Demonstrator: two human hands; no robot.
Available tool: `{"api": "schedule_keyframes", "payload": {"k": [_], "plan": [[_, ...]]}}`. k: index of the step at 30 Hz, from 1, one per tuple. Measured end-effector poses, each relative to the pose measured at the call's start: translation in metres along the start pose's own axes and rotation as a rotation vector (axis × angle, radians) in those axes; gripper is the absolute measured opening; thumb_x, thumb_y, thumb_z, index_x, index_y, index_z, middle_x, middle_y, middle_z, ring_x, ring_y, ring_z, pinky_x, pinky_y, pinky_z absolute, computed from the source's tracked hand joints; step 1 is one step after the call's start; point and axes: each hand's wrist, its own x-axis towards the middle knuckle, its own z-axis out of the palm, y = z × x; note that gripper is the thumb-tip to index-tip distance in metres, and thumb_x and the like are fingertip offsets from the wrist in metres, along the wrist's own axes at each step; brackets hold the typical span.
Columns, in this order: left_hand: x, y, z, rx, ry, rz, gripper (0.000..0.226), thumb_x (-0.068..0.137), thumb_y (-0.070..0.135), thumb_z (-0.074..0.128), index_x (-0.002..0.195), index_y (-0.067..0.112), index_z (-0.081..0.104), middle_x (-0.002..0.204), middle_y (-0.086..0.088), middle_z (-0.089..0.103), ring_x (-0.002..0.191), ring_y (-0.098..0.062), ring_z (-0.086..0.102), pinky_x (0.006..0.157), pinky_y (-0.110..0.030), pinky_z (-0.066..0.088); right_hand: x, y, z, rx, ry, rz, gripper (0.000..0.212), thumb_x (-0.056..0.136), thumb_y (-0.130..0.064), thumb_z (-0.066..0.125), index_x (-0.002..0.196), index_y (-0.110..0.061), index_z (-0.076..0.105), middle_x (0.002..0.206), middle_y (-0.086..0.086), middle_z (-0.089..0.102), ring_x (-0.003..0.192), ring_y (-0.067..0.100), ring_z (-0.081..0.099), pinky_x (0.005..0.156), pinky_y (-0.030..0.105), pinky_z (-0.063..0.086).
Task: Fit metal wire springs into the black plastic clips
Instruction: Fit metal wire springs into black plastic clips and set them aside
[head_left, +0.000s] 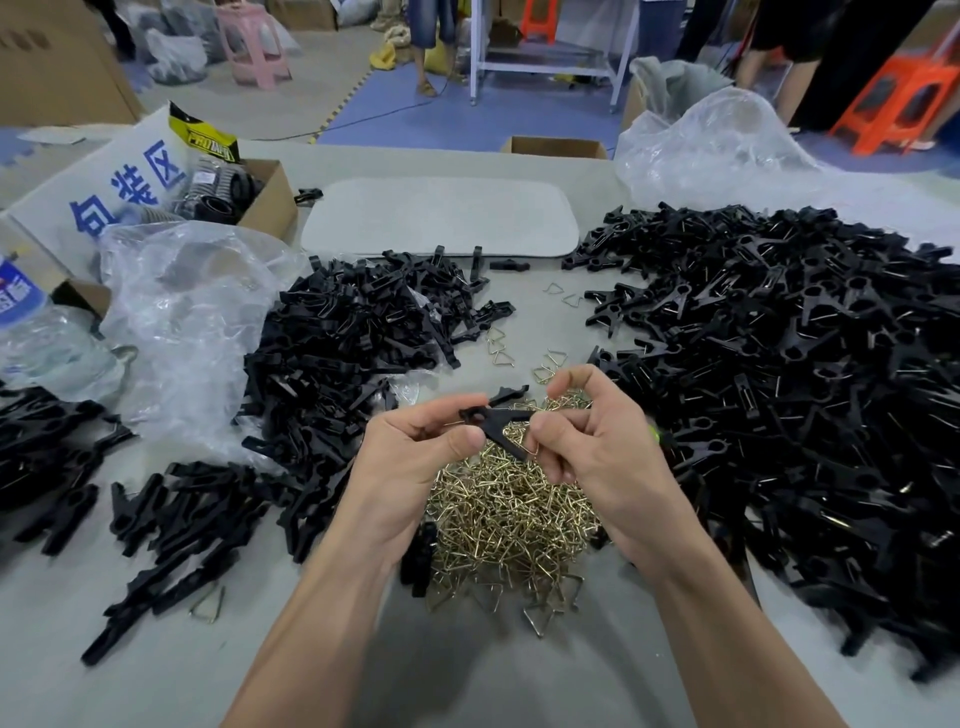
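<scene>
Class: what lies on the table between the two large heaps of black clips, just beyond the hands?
Scattered loose wire springs on otherwise bare grey table, shown in the head view.

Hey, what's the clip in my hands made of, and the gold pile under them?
Clip: looks like matte black moulded plastic, dull with no glare. Springs: probably plated steel wire, thin and bent, with golden glints.

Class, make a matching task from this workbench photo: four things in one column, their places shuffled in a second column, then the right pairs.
1 wire spring pile
2 black clip
3 grey pad
4 water bottle

A far middle of table
B table's left edge
C pinched by left hand and right hand
D on table, beneath both hands

Pairs: 1-D, 2-C, 3-A, 4-B
</scene>
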Motion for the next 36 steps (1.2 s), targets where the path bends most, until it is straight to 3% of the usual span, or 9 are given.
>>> {"api": "schedule_keyframes", "payload": {"k": [4,7,10,12,20,24,28,33,36], "plan": [[0.0,0.0,0.0,-0.047,-0.007,-0.007,0.036,0.055,0.021,0.087,0.091,0.023,0.086,0.08,-0.002,0.077,0.073,-0.014,0.064,0.074,-0.023,0.056,-0.004,-0.003,0.006,0.178,0.038,0.043,0.026,0.095,-0.007,0.069,0.113,-0.007,0.051,0.074,0.009,0.072,0.051,0.018,0.058,0.047,0.022,0.044],[-0.001,-0.001,0.003,-0.077,-0.015,-0.009,0.036,0.057,0.022,0.087,0.093,0.022,0.086,0.081,-0.002,0.078,0.075,-0.013,0.065,0.077,-0.024,0.055,-0.008,-0.002,0.015,0.378,0.071,0.061,0.04,0.076,-0.017,0.082,0.106,-0.007,0.057,0.073,0.012,0.072,0.051,0.018,0.061,0.047,0.022,0.046],[-0.001,-0.001,0.006,-0.105,-0.017,0.005,0.042,0.055,0.029,0.095,0.095,0.02,0.085,0.088,-0.007,0.08,0.082,-0.017,0.069,0.082,-0.029,0.056,-0.01,-0.001,0.017,0.475,0.06,0.088,0.04,0.067,-0.018,0.086,0.098,-0.007,0.063,0.074,0.016,0.073,0.054,0.019,0.066,0.048,0.022,0.052],[-0.001,-0.001,0.005,-0.095,-0.01,0.019,0.049,0.051,0.035,0.099,0.095,0.02,0.085,0.09,-0.007,0.08,0.085,-0.018,0.068,0.084,-0.029,0.056,-0.011,-0.002,0.011,0.48,0.029,0.132,0.036,0.07,-0.011,0.083,0.101,-0.006,0.064,0.077,0.018,0.074,0.059,0.021,0.07,0.053,0.023,0.056],[0.003,-0.002,0.001,0.032,-0.009,0.057,0.034,0.06,0.012,0.085,0.091,0.026,0.086,0.076,0.001,0.078,0.069,-0.005,0.068,0.07,-0.016,0.055,-0.007,-0.002,0.0,0.286,0.02,0.24,0.045,0.071,-0.009,0.079,0.112,-0.003,0.064,0.082,0.023,0.076,0.062,0.022,0.073,0.054,0.023,0.058],[0.002,-0.002,0.0,0.091,-0.029,0.079,0.033,0.064,0.007,0.083,0.091,0.027,0.086,0.081,-0.002,0.08,0.072,-0.007,0.071,0.069,-0.017,0.055,-0.005,-0.003,0.0,0.227,0.008,0.232,0.043,0.071,-0.012,0.08,0.112,-0.005,0.068,0.082,0.024,0.075,0.063,0.023,0.073,0.055,0.024,0.058],[0.002,0.001,-0.002,0.162,-0.081,0.093,0.032,0.066,0.008,0.083,0.092,0.028,0.086,0.086,-0.007,0.081,0.073,-0.008,0.073,0.068,-0.018,0.056,-0.003,-0.002,0.0,0.088,-0.014,0.231,0.034,0.086,-0.004,0.077,0.118,-0.01,0.067,0.078,0.021,0.076,0.064,0.025,0.074,0.057,0.027,0.06],[0.004,0.002,-0.001,0.148,-0.09,0.086,0.031,0.064,0.01,0.083,0.09,0.027,0.086,0.085,-0.006,0.081,0.074,-0.009,0.073,0.069,-0.018,0.056,0.0,-0.005,-0.007,0.133,-0.099,0.233,0.056,0.077,-0.019,0.085,0.129,-0.012,0.065,0.087,0.022,0.077,0.07,0.024,0.076,0.06,0.026,0.061],[0.007,0.002,0.001,0.073,-0.106,0.081,0.034,0.065,0.015,0.087,0.099,0.014,0.085,0.096,-0.015,0.08,0.093,-0.027,0.075,0.086,-0.032,0.06,0.0,-0.001,-0.011,0.295,-0.204,0.222,0.071,0.067,-0.03,0.096,0.129,-0.008,0.07,0.093,0.019,0.076,0.071,0.018,0.076,0.062,0.022,0.061]]}}
